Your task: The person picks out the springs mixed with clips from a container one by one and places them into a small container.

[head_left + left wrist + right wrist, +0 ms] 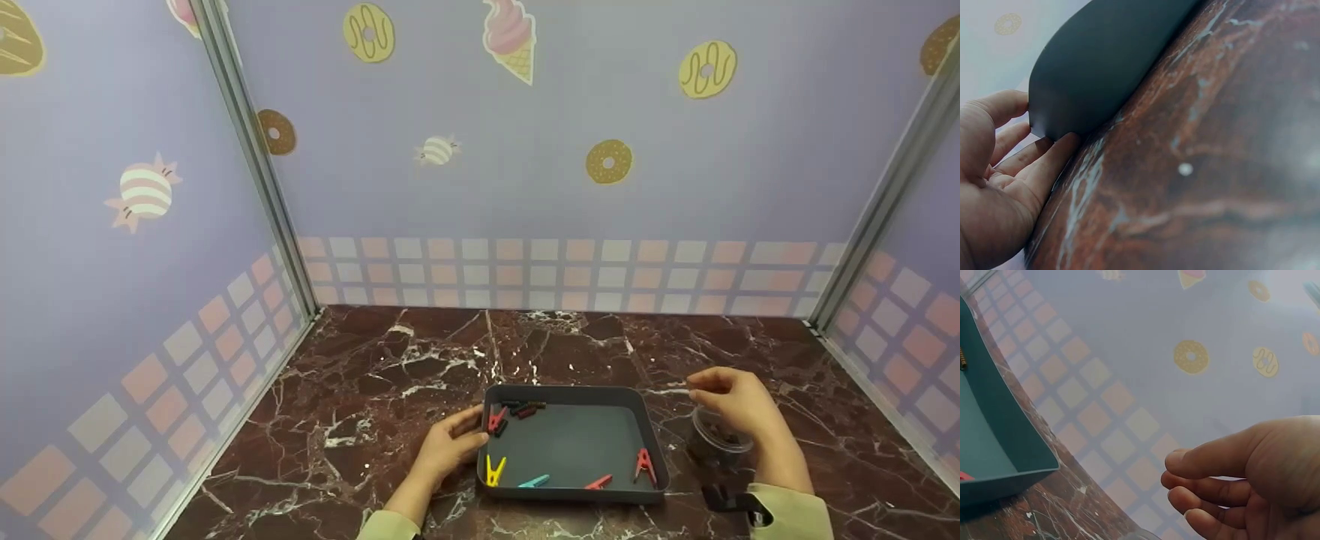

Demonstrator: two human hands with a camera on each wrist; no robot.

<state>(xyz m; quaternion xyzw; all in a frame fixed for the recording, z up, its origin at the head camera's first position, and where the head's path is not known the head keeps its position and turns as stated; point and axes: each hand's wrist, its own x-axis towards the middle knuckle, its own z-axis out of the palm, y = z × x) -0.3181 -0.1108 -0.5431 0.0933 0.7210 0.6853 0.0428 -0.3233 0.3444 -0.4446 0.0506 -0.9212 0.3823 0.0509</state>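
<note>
My left hand (pixel 452 444) is at the left side of a dark grey rectangular tray (pixel 570 493), its fingertips resting against the outer wall, as the left wrist view also shows. Inside the tray, a yellow clothespin (pixel 494 472), a blue clothespin (pixel 535 481) and several red clothespins (pixel 643 463) lie along the edges. Small black and brown pieces (pixel 525 409) gather in the far left corner. Above a clear round plastic tub (pixel 705 448) hovers my right hand (pixel 739 405), fingers loosely bent, with nothing visible between thumb and fingertips (pixel 1176 461).
Dark pieces show inside the tub, which stands right of the tray on a dark red marbled tabletop (pixel 360 390). Printed panels (pixel 480 187) with metal corner posts (pixel 255 165) enclose the back and sides.
</note>
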